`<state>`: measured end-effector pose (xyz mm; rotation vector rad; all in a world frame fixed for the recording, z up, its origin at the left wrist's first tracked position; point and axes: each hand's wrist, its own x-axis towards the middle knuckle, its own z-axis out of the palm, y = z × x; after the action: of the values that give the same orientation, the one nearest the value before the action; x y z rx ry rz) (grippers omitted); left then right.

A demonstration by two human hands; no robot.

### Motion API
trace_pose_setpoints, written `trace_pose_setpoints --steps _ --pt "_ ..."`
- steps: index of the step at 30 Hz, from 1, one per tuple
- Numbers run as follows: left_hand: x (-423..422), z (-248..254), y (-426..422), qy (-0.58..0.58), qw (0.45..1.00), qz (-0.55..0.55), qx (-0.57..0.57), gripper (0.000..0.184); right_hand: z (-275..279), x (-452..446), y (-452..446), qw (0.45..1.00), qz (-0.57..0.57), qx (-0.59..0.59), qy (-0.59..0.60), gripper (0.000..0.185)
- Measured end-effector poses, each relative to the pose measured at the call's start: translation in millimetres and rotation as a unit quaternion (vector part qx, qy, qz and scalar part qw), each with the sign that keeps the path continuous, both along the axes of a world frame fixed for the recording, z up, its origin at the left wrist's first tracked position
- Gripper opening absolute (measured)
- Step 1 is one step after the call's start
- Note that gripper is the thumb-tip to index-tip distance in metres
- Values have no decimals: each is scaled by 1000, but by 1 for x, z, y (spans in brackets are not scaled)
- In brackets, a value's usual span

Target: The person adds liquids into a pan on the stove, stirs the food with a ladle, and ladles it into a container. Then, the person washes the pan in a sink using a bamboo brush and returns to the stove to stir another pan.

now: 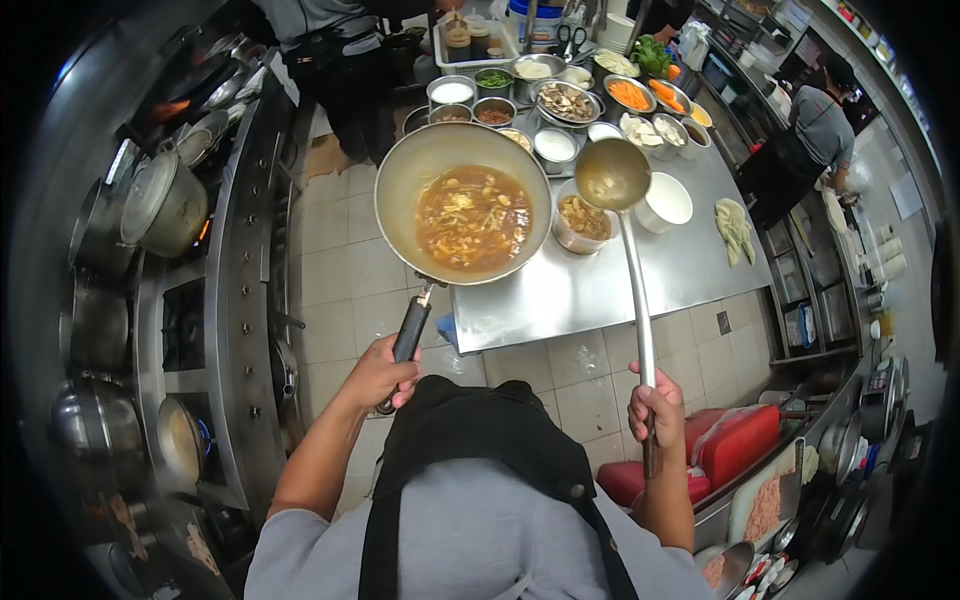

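Two arms (322, 450) reaching forward, left hand (382, 374) wrapped around a pan handle (411, 330), right hand (657, 404) clenched around a ladle (637, 300)

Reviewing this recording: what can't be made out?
Head view throughout:
Round grey metal pan: floor covered by brown soup.
Black pan handle: gripped part behind left hand.
Grey-shirted person, upper left: head cut off by top edge.
Dark bottles in white plastic crate: any lettering too small.

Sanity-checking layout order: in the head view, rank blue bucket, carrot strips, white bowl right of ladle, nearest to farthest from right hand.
From the right hand:
1. White bowl: ahead, right of the ladle.
2. Carrot strips: beyond the bowl.
3. Blue bucket: far back, left of the carrots.
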<state>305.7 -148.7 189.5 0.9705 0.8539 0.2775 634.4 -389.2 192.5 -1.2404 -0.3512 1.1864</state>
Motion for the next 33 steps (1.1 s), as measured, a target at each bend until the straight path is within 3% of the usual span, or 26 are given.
trace_pose_setpoints --steps 2,5,7,9,10,13,16,19,20,23,33 --pt "1 -1 1 -2 1000 -4 1 17 23 -6 6 998 54 -30 -22 36" --pt "-1 -2 2 -7 1000 -10 3 16 32 -28 31 971 106 -107 -188 32" --pt "-2 1 3 -6 1000 -12 5 16 34 -30 47 899 157 -131 -386 31" --pt "-3 4 3 -4 1000 -11 7 16 18 -27 60 762 167 -76 -621 30" --pt "-3 7 3 -2 1000 -9 7 16 19 -24 63 761 187 -111 -611 31" --pt "-4 13 2 15 1000 -4 14 16 14 -23 62 827 250 -125 -488 34" --pt "-3 14 3 28 999 2 24 16 49 -42 67 944 260 -167 -119 35" --pt "-3 11 1 30 999 9 24 17 72 -40 70 959 229 -122 115 35" --pt "-2 10 1 30 999 10 22 17 72 -35 68 947 208 -83 232 34" --pt "-1 6 -2 17 1000 11 7 17 85 -33 70 906 175 -45 382 33" --pt "23 2 -5 6 1000 -1 0 14 123 -8 59 906 137 -8 400 40"
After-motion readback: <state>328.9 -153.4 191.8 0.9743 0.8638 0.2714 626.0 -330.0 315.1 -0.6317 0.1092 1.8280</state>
